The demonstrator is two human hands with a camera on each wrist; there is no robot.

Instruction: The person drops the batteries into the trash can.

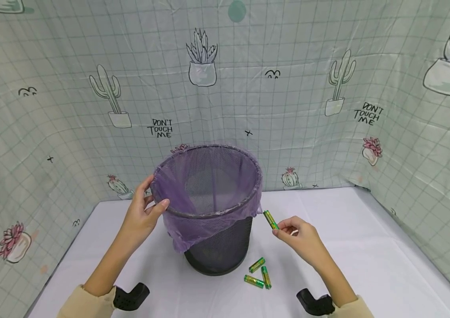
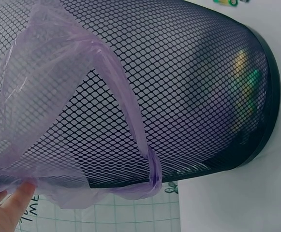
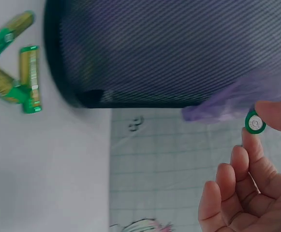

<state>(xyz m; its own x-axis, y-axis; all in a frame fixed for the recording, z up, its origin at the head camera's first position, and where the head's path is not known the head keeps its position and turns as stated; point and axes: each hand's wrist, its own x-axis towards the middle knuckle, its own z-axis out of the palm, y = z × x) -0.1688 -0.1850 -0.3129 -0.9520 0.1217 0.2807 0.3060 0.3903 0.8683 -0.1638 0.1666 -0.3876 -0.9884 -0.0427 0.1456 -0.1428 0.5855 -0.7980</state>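
A black mesh wastebasket lined with a purple plastic bag stands on the white table. My left hand grips its rim at the left, thumb over the bag's folded edge; in the left wrist view only some fingers show. To the right of the basket, my right hand pinches a green and gold battery between thumb and fingers, just outside the rim. The right wrist view shows the flat end of this battery facing the camera. Blurred yellow and green shapes show through the mesh near the base.
Three more green and gold batteries, one of them the upright-lying battery, lie close together on the white tabletop in front of the basket's right side. A patterned cloth with cactus drawings hangs behind and along both sides.
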